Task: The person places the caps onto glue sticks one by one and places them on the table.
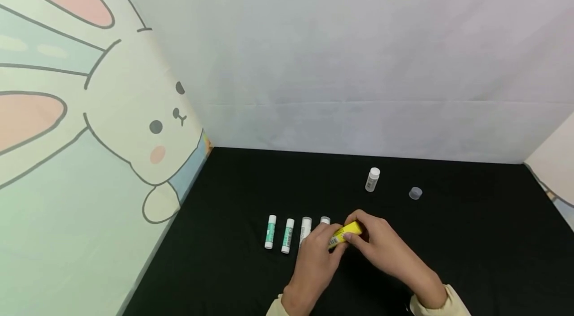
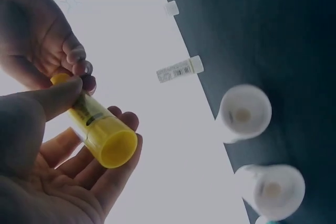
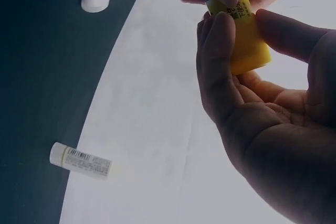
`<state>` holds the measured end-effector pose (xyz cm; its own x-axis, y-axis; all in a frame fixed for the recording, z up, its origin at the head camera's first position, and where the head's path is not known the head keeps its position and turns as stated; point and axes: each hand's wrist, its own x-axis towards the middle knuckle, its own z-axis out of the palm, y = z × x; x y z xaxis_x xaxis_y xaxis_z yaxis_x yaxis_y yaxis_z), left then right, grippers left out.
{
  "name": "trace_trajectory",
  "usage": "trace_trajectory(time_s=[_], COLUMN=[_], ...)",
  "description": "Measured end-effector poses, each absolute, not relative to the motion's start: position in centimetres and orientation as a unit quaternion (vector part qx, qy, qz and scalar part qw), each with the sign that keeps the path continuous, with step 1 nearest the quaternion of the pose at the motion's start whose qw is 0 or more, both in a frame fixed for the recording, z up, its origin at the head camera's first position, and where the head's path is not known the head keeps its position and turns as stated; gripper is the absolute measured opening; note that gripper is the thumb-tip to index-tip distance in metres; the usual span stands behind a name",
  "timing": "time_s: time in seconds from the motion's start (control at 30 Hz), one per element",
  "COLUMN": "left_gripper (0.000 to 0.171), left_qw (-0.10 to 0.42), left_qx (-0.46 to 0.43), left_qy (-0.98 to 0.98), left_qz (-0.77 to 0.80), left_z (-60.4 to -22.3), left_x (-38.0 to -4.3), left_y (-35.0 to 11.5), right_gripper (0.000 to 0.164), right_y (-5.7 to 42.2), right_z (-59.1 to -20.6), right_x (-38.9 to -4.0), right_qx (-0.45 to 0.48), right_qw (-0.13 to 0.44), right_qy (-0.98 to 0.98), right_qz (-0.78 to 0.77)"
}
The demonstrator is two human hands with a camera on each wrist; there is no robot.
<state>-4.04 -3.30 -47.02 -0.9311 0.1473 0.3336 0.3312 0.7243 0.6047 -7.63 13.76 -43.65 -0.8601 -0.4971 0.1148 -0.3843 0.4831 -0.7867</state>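
Both hands hold a yellow glue stick (image 1: 344,235) above the black table, lying aslant between them. My left hand (image 1: 316,258) grips it at one end; in the left wrist view, the thumb lies on top and the fingers pass beneath. At the other end, my right hand (image 1: 381,243) pinches it between thumb and fingers, clearly seen in the right wrist view around the yellow end (image 3: 252,56). Just beyond the left hand, two white glue sticks (image 1: 306,226) stand, partly hidden by it. Two slimmer green-and-white glue sticks (image 1: 270,232) are farther left.
A white glue stick (image 1: 372,180) with a printed label stands farther back. To its right sits a small translucent cap (image 1: 415,193). Behind the black tabletop (image 1: 215,276) rises a pale cloth wall (image 1: 358,57), with a rabbit-patterned panel (image 1: 125,106) on the left.
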Motion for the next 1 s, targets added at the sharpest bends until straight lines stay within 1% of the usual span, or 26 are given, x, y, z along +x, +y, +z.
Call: trace_trajectory(time_s=[0.13,0.33,0.57,0.7,1.0], left_gripper=[0.028,0.028,0.028,0.026,0.023], left_qw=[0.147,0.163,0.180,0.191,0.186], left_qx=[-0.128,-0.121,-0.110,-0.107,-0.079], left_qy=[-0.918,-0.921,-0.928,-0.932,-0.940], left_qz=[-0.345,-0.332,-0.305,-0.288,-0.273], left_z=[-46.7,-46.5,-46.4,-46.3,-46.2], left_x=[-3.7,-3.2,-2.7,-2.4,-1.5], left_y=[-3.9,-4.9,-6.6,-7.6,-9.2], right_gripper=[0.017,0.013,0.015,0.012,0.010], right_y=[13.2,12.0,10.2,9.2,7.3], right_z=[-43.3,-43.0,-43.2,-43.5,-44.2], right_x=[-7.6,-7.4,-7.2,-7.1,-7.1], right_qx=[-0.269,-0.274,-0.291,-0.297,-0.318], right_qw=[0.061,0.081,0.081,0.091,0.104], right_qy=[0.852,0.848,0.837,0.829,0.822], right_qz=[-0.445,-0.447,-0.456,-0.465,-0.461])
